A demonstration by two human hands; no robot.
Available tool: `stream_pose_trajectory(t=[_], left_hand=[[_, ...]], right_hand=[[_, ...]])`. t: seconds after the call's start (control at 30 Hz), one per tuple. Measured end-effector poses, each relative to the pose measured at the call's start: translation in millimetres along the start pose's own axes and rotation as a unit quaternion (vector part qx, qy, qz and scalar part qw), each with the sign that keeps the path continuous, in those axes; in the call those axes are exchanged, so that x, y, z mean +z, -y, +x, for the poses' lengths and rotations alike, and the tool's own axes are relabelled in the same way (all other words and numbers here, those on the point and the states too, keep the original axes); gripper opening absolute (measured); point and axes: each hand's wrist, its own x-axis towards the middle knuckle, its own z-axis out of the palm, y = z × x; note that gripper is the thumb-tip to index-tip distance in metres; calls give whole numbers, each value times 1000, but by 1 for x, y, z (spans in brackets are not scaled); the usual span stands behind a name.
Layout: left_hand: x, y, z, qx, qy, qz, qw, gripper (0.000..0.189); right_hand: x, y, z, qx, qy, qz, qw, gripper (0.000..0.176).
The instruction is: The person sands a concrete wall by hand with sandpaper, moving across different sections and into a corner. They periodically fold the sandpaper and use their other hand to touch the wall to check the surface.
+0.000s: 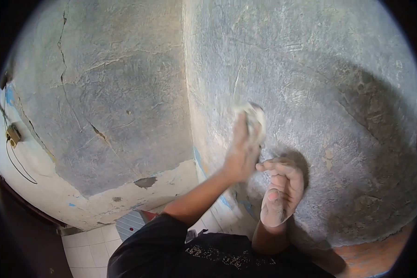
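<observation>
In the head view, my left hand (243, 155) is raised against the grey plastered wall (287, 88) on the right. Its fingers close over a pale pad (257, 118), which lies against the wall. Motion blurs both, so whether the pad is sandpaper, sponge or cloth cannot be made out. Lower and to the right, my right hand (283, 187) is coated in whitish dust. Its fingers are loosely bent and apart from the thumb, with nothing visible in them. It is close to the wall and casts a shadow there.
A second grey plastered wall (139, 83) meets this one at a corner and has a long crack (64, 55). At far left hang a yellowish socket box (14, 134) and a black cable (21, 167). Below are white floor tiles (90, 248) and a grey object (132, 224).
</observation>
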Motion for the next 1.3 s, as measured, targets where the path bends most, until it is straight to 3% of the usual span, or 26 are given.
stream_pose_trajectory(t=[0.07, 0.13, 0.2, 0.27, 0.33, 0.37, 0.4, 0.5, 0.6, 0.63, 0.67, 0.73, 0.8, 0.87, 0.9, 0.97, 1.07, 1.13, 1.2, 1.23, 1.3], left_hand=[[6, -8, -13, 186, 82, 69, 977, 51], [4, -5, -8, 178, 76, 33, 980, 53], [1, -5, 0, -50, -45, -16, 998, 54], [8, -21, -6, -42, -38, 11, 998, 53], [18, -40, -22, 127, 49, 10, 991, 53], [16, -43, -27, 160, 80, 14, 984, 52], [16, -43, -26, 160, 82, 11, 984, 52], [13, -28, -7, 18, -34, -78, 996, 54], [21, -41, -11, 67, -15, 14, 998, 53], [21, -52, -18, 120, 32, 39, 992, 53], [17, -57, -20, 126, 31, 33, 991, 53], [13, -63, -29, 121, 118, 28, 985, 52], [15, -48, -26, -7, 5, -62, 998, 52], [16, -47, -21, -124, -41, -74, 989, 53], [17, -56, -30, -131, -40, -76, 988, 53], [24, -79, -50, 72, 96, 43, 992, 55], [30, -86, -63, 40, 119, 41, 991, 55], [34, -75, -56, -110, -19, -73, 991, 54], [31, -78, -53, -128, -27, -55, 990, 54], [33, -87, -61, -129, -29, -53, 990, 54], [39, -106, -81, 30, 119, 68, 990, 54]], right_hand=[[-1, 1, -2, 4, -8, 2, 1000, 44], [-2, 6, -4, 11, -20, 8, 1000, 45], [-6, 17, -5, 10, -16, -2, 1000, 45], [-13, 26, -7, 8, -11, -19, 1000, 45], [-19, 31, -9, -18, -11, -94, 995, 50], [-20, 35, -11, -13, -27, -94, 995, 49], [-23, 38, -12, -13, -28, -97, 995, 49], [-25, 49, -16, -16, -69, -110, 991, 48], [-20, 55, -13, 11, -86, -139, 986, 49], [-22, 55, -14, 19, -87, -148, 985, 50], [-23, 54, -15, 12, -88, -153, 984, 50], [-24, 57, -19, 11, -90, -176, 980, 49], [-27, 64, -27, 4, -74, -202, 977, 47], [-29, 71, -37, -2, -60, -220, 974, 46], [-30, 74, -42, 5, -62, -229, 971, 46], [-34, 81, -48, 14, -65, -241, 968, 46], [-39, 95, -56, 26, -62, -268, 961, 45], [-41, 103, -56, -1, -44, -253, 967, 44], [-42, 110, -57, 12, -45, -262, 964, 44], [-43, 112, -56, 20, -42, -267, 963, 44], [-49, 110, -55, 13, -42, -258, 965, 45]])
